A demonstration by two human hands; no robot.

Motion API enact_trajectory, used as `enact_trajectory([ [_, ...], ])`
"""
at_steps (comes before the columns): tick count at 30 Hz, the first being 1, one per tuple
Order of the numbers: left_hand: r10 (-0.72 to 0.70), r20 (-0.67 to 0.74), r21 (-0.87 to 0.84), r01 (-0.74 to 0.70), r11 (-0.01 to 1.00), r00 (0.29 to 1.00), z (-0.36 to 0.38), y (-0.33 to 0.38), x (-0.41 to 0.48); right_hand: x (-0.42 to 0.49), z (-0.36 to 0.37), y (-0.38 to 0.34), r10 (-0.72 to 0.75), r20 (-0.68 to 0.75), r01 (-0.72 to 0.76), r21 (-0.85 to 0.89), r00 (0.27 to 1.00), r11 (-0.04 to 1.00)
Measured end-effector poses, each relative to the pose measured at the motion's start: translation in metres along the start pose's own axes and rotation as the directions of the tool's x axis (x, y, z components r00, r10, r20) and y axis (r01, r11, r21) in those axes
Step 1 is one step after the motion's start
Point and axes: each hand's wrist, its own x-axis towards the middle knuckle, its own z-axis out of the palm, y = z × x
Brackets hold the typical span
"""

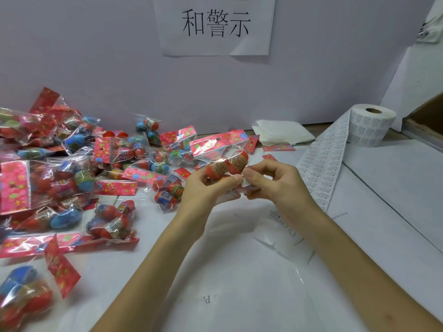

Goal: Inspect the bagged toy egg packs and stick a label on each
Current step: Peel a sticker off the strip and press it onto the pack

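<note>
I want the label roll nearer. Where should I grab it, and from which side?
Probably grip the label roll round its curved wall, from the right: it stands on end, core up, and its label strip trails off the left side, so that approach avoids the loose labels.

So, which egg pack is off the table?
The pack of red eggs held between the left hand and right hand; the others lie on the table.
</note>
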Motion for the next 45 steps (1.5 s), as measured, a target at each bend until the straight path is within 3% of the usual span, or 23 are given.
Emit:
enact_trajectory([
  [5,-0.029,-0.01,-0.011,0.029,1.0,1.0,-0.0008,0.0003,0.0018,0.0002,-0.0032,-0.0011,0.051,0.085,-0.056,0.059,0.995,0.997],
  [10,0.003,-0.05,0.024,-0.002,1.0,0.999,-0.0004,0.0011,0.0021,-0.0002,-0.004,-0.0012,0.099,0.082,-0.104,0.064,0.992,0.993],
  [16,-0.001,-0.052,0.022,0.002,1.0,0.999,0.0006,-0.0014,0.0011,-0.0014,0.0008,0.0024,-0.023,0.027,0.027,-0.17,0.999,0.985],
  [21,-0.049,-0.029,-0.065,0.047,0.997,0.998,-0.0015,-0.0005,0.0016,0.0,-0.0022,0.0018,0.014,0.081,-0.011,-0.04,0.997,0.999],
  [25,-0.041,-0.044,-0.042,0.039,0.998,0.998,-0.002,-0.0002,0.0024,-0.0001,-0.0031,0.0026,0.019,0.115,-0.017,-0.02,0.993,1.0],
  [31,-0.034,-0.02,-0.077,0.032,0.997,0.999,-0.003,-0.0008,0.003,-0.0002,-0.0014,0.002,0.009,0.066,-0.009,0.006,0.998,1.0],
  [37,-0.035,0.038,-0.179,0.041,0.983,0.999,-0.0078,0.0,0.0032,0.0002,-0.0062,0.0006,0.098,0.133,-0.116,0.133,0.986,0.984],
  [41,-0.02,0.032,-0.157,0.024,0.987,0.999,-0.0065,-0.0002,0.0036,0.0006,-0.0059,-0.003,0.119,0.135,-0.139,0.15,0.984,0.979],
  [45,-0.002,0.022,-0.11,0.005,0.994,1.0,-0.0042,-0.0003,0.0027,-0.001,-0.0009,-0.0015,0.041,0.035,-0.042,0.048,0.999,0.998],
])
